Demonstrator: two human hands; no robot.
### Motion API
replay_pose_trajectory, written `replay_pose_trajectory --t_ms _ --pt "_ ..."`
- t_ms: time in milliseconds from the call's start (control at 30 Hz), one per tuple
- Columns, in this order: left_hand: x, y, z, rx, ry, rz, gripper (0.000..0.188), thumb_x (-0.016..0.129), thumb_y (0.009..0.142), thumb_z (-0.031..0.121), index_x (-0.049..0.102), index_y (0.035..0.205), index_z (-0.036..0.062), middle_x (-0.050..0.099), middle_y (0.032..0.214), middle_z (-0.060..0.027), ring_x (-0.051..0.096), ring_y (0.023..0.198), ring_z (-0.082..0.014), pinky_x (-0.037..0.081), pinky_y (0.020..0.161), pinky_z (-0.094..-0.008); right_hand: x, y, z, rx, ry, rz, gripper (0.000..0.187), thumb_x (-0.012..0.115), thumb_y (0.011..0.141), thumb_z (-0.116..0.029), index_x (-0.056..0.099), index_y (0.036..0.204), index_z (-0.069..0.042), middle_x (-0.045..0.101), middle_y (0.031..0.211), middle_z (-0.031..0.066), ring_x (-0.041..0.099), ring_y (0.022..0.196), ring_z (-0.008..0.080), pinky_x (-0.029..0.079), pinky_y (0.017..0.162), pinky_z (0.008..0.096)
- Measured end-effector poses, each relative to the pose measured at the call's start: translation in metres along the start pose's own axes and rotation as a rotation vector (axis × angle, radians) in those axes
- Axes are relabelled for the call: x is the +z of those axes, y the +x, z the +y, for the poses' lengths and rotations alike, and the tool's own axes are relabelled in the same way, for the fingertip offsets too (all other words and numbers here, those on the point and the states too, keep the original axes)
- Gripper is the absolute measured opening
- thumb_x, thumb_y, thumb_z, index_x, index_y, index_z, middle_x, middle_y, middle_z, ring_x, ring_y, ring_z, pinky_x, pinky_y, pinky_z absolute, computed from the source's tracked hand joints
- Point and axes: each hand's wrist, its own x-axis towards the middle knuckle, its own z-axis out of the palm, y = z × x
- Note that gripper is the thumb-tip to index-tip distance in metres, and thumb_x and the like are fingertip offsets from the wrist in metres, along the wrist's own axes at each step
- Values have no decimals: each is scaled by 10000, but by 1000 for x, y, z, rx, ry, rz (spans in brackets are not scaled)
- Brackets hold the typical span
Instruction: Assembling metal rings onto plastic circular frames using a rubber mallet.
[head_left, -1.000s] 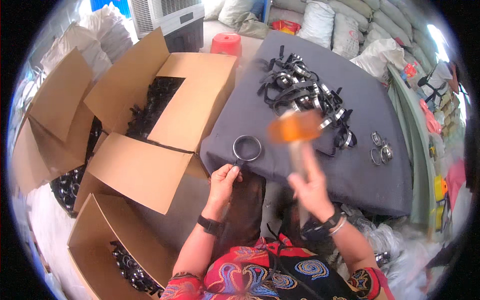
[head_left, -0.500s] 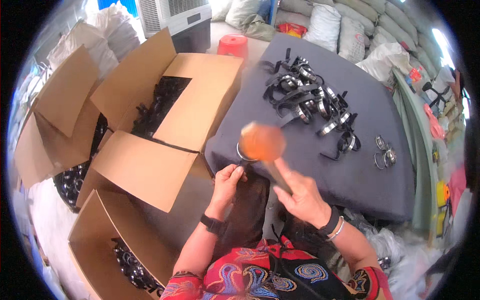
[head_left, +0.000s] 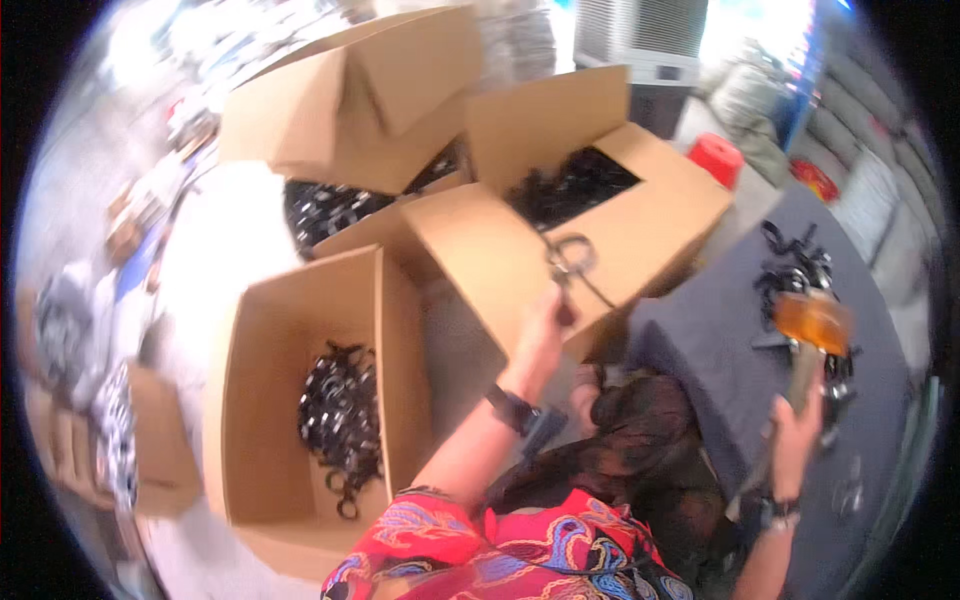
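My left hand [head_left: 545,325] is closed on a round hose-clamp-like ring with a black strap [head_left: 572,258], holding it up over the flap of an open cardboard box [head_left: 660,230]. The ring is blurred. In my right hand [head_left: 795,435] is a mallet [head_left: 815,322] with an amber-orange head, gripped by its handle and raised over the grey padded table [head_left: 700,370]. Behind the mallet, a pile of similar black-strapped rings [head_left: 795,270] lies on that table, partly hidden by the mallet and hand.
A tall open carton [head_left: 250,370] at my left has several black rings [head_left: 340,410] in its bottom. More dark rings [head_left: 575,185] fill the box ahead. Another flapped carton [head_left: 300,110] stands at the back left. A red stool [head_left: 716,160] stands beyond the table.
My view has swung left. My left hand has carried the ring off the table edge, leftward to the boxes. My right hand still grips the mallet, now away from the ring.
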Motion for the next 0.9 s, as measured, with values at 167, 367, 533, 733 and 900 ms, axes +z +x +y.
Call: replay_pose_trajectory --t_ms 167,367,533,733,900 --pt "-147 14 118 376 -357 350 213 532 947 298 524 912 88 560 813 -79 548 781 -203 459 705 -348 -80 -22 65 39 153 225 647 578 833 -115 320 1423 -45 466 731 -1 445 537 75 392 438 218" --pt "-172 21 107 143 -260 423 267 402 988 249 516 1118 45 574 1053 -103 532 1003 -252 456 789 -390 -88 -34 83 288 252 486 260 593 817 -95 471 1045 -72 480 707 -16 467 525 80 394 458 229" --pt "36 16 40 179 323 -98 235 570 912 182 629 1041 -5 629 837 -51 597 750 -140 452 711 -244 -79 -41 104 190 472 466 354 573 825 -97 433 1149 -77 490 638 7 489 468 103 422 406 245" --pt "241 -82 -47 588 731 -991 129 651 788 64 668 913 36 647 883 -123 626 863 -283 501 757 -349 -92 -53 117 121 488 507 457 561 830 -60 399 1257 -70 508 672 15 502 470 113 431 408 248" --pt "308 -153 -110 879 1041 -1351 273 704 752 256 661 901 31 622 858 -137 578 889 -323 449 773 -422 -100 -61 124 182 317 510 424 576 827 -37 432 1226 -54 531 771 12 536 566 89 485 477 254"
